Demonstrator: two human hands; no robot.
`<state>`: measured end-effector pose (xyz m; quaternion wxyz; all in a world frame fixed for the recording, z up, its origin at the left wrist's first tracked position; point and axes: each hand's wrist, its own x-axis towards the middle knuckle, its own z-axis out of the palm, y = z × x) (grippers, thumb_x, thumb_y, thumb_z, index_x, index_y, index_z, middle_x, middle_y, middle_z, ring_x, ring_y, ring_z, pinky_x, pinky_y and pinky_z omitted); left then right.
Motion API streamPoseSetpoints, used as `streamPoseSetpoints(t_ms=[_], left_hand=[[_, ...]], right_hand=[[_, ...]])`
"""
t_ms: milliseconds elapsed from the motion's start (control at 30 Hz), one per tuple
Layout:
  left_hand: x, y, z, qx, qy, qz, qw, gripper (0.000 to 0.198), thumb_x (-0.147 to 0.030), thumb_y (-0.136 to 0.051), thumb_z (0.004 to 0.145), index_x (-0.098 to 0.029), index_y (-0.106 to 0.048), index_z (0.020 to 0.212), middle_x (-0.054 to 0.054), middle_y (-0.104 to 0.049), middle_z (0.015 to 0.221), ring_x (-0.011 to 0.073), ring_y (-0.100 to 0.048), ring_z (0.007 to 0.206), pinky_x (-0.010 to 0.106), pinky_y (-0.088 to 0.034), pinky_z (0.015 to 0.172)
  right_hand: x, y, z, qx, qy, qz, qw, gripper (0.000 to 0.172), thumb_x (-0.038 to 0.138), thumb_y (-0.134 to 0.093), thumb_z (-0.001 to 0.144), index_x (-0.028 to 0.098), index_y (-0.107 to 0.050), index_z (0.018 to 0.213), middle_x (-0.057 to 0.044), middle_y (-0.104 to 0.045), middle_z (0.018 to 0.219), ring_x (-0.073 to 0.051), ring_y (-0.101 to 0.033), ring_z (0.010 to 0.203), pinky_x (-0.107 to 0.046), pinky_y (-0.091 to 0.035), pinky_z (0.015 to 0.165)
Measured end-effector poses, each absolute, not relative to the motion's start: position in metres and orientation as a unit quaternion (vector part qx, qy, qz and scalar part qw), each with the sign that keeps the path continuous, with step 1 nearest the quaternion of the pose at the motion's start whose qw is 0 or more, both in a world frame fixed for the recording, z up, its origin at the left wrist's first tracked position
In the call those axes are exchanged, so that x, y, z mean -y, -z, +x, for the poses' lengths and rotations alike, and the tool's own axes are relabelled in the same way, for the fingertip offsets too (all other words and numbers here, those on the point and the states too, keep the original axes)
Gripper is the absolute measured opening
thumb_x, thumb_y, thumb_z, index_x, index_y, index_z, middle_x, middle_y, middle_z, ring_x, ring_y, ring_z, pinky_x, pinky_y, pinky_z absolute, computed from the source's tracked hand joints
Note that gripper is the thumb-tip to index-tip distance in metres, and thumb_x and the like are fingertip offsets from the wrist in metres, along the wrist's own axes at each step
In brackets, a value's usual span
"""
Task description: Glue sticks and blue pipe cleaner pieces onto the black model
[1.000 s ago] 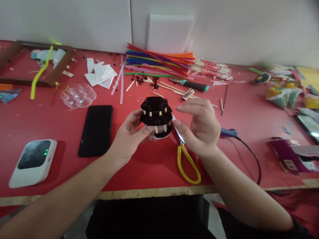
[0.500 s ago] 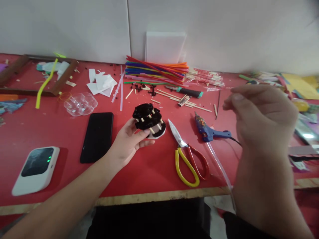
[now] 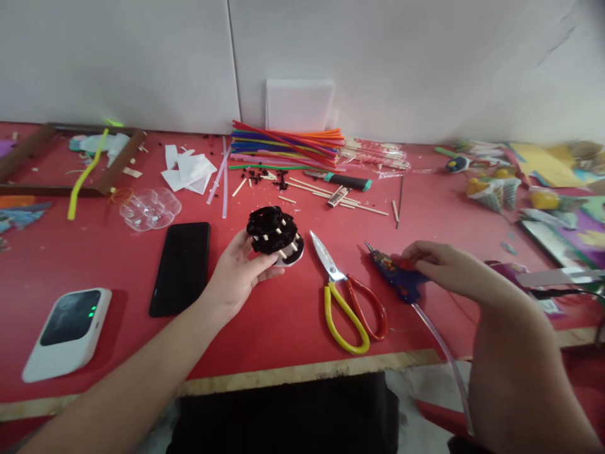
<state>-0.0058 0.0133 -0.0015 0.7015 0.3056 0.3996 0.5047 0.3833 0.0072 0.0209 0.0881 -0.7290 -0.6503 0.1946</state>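
My left hand (image 3: 239, 271) holds a small black tiered model (image 3: 274, 234) with short wooden pegs between its layers, tilted a little above the red table (image 3: 265, 315). My right hand (image 3: 447, 268) reaches down onto a blue glue gun (image 3: 394, 274) that lies on the table, fingers closing round its handle. A clear glue stick (image 3: 439, 343) sticks out of the gun's back toward me. Scissors (image 3: 345, 293) with one yellow and one red handle lie between my two hands.
A black phone (image 3: 180, 268) and a white device with green lights (image 3: 66, 333) lie at the left. A stack of colourful straws (image 3: 288, 142), wooden sticks, a clear plastic tray (image 3: 149, 208) and paper scraps sit further back. Craft clutter fills the right side.
My right hand left the model, lifted away to the right, then came down onto the glue gun. The left hand kept hold of the model, tilting it slightly.
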Motion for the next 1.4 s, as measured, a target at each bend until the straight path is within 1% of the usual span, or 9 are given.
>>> streamPoseSetpoints(t_ms=[167, 367, 800, 933, 1000, 1067, 1133, 1233, 1400], left_hand=[[-0.014, 0.006, -0.008, -0.409, -0.516, 0.331, 0.676, 0.048, -0.02, -0.085, 0.072, -0.024, -0.063, 0.114, 0.005, -0.063, 0.131, 0.0237, -0.071, 0.106, 0.035, -0.064, 0.082], [-0.016, 0.018, -0.01, -0.461, -0.533, 0.482, 0.52, 0.058, -0.025, -0.082, 0.077, -0.023, -0.058, 0.129, 0.011, -0.055, 0.141, 0.0269, -0.064, 0.12, 0.048, -0.051, 0.106], [-0.018, 0.024, -0.015, -0.535, -0.398, 0.688, 0.287, 0.047, -0.026, -0.074, 0.083, -0.02, -0.057, 0.126, 0.013, -0.068, 0.124, 0.033, -0.062, 0.117, 0.054, -0.046, 0.103], [-0.015, 0.028, -0.012, -0.552, -0.393, 0.695, 0.243, 0.048, -0.021, -0.067, 0.083, -0.017, -0.054, 0.129, 0.018, -0.066, 0.126, 0.037, -0.061, 0.119, 0.059, -0.044, 0.103], [-0.011, 0.032, -0.01, -0.536, -0.418, 0.698, 0.224, 0.064, -0.017, -0.064, 0.08, -0.014, -0.044, 0.14, 0.021, -0.059, 0.134, 0.0387, -0.056, 0.126, 0.061, -0.04, 0.108], [-0.006, 0.035, -0.009, -0.519, -0.428, 0.7, 0.239, 0.08, -0.012, -0.062, 0.074, -0.014, -0.032, 0.148, 0.023, -0.049, 0.144, 0.0402, -0.048, 0.134, 0.064, -0.033, 0.113], [-0.002, 0.037, -0.007, -0.497, -0.45, 0.693, 0.265, 0.087, -0.01, -0.06, 0.071, -0.015, -0.026, 0.151, 0.023, -0.039, 0.15, 0.0414, -0.04, 0.141, 0.066, -0.028, 0.116], [0.0, 0.037, -0.007, -0.463, -0.499, 0.681, 0.27, 0.088, -0.01, -0.058, 0.071, -0.017, -0.022, 0.151, 0.022, -0.031, 0.154, 0.0406, -0.032, 0.146, 0.064, -0.023, 0.119], [0.001, 0.033, -0.009, -0.475, -0.528, 0.659, 0.248, 0.071, -0.014, -0.059, 0.083, -0.02, -0.027, 0.146, 0.02, -0.035, 0.15, 0.0384, -0.036, 0.143, 0.061, -0.03, 0.118]], right_hand=[[0.005, -0.034, 0.39, 0.718, -0.253, -0.649, 0.022, 0.048, 0.027, -0.056, 0.065, 0.027, -0.069, 0.111, -0.009, -0.075, 0.117, -0.029, -0.071, 0.108, -0.045, -0.058, 0.097], [-0.004, -0.021, 0.385, 0.752, -0.128, -0.646, 0.025, 0.043, 0.007, -0.057, 0.069, 0.032, -0.072, 0.101, -0.012, -0.076, 0.108, -0.032, -0.073, 0.097, -0.046, -0.057, 0.086], [-0.057, -0.038, 0.411, 0.73, -0.075, -0.679, 0.019, 0.063, -0.008, -0.043, 0.063, 0.023, -0.074, 0.108, -0.012, -0.078, 0.11, -0.025, -0.074, 0.096, -0.034, -0.052, 0.082], [-0.055, -0.063, 0.394, 0.695, -0.033, -0.717, 0.041, 0.064, 0.005, -0.052, 0.074, 0.014, -0.06, 0.137, -0.023, -0.074, 0.114, -0.032, -0.073, 0.095, -0.041, -0.055, 0.074], [-0.059, -0.079, 0.371, 0.686, -0.055, -0.72, 0.087, 0.063, 0.024, -0.059, 0.083, 0.019, -0.052, 0.145, -0.018, -0.075, 0.114, -0.029, -0.074, 0.091, -0.037, -0.057, 0.071], [-0.07, -0.09, 0.339, 0.703, -0.121, -0.692, 0.111, 0.054, 0.036, -0.056, 0.089, 0.027, -0.052, 0.142, -0.007, -0.077, 0.108, -0.022, -0.074, 0.09, -0.031, -0.058, 0.073], [-0.091, -0.094, 0.304, 0.711, -0.059, -0.7, 0.005, 0.042, 0.038, -0.054, 0.091, 0.029, -0.061, 0.132, -0.005, -0.077, 0.104, -0.022, -0.074, 0.092, -0.033, -0.058, 0.078], [-0.137, -0.087, 0.258, 0.699, -0.009, -0.714, -0.036, 0.024, 0.032, -0.058, 0.091, 0.018, -0.073, 0.103, -0.018, -0.075, 0.102, -0.033, -0.072, 0.095, -0.044, -0.057, 0.077], [-0.217, -0.061, 0.203, 0.77, -0.016, -0.637, -0.037, 0.033, 0.038, -0.061, 0.098, 0.017, -0.063, 0.123, -0.009, -0.066, 0.122, -0.022, -0.067, 0.103, -0.043, -0.058, 0.088]])
